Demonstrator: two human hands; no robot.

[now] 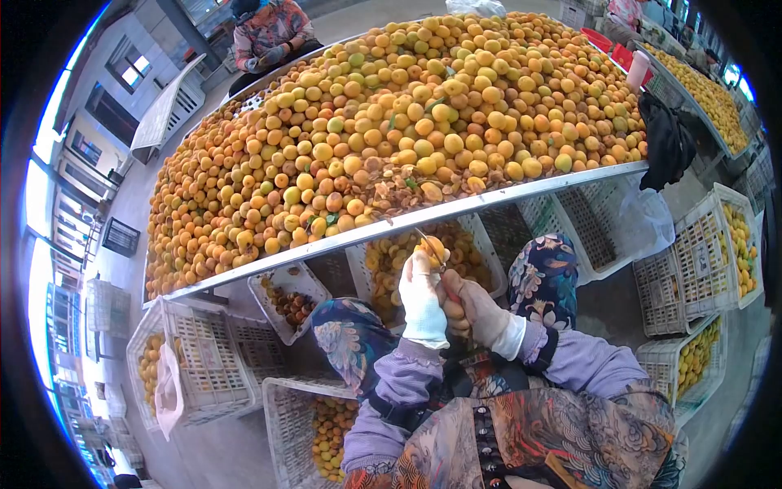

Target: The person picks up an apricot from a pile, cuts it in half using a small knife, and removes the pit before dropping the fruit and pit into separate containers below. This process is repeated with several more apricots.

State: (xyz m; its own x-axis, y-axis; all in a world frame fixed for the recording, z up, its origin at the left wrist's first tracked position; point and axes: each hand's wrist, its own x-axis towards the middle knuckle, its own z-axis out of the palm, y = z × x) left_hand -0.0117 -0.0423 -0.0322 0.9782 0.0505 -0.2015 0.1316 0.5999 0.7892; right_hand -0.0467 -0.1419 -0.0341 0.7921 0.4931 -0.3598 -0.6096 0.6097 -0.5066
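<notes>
My left hand (422,289), in a white glove, is closed around an apricot (436,248). A thin knife (428,244) lies with its blade against that apricot. My right hand (481,310), also gloved, is wrapped around the knife's handle, which is mostly hidden by the fingers. Both hands are close together above my lap. Beneath them stands a white crate (356,269) with cut apricot halves (383,261). Just beyond, a metal-edged table (326,247) bears a large heap of whole apricots (342,138), with brownish scraps (399,189) near its front edge.
A white basket (269,287) of dark pits is at left of my knees. Crates (195,359) with apricots stand on both sides. A black cloth (666,138) and a clear plastic bag (648,220) hang at the table's right corner. Another person (273,37) sits across the table.
</notes>
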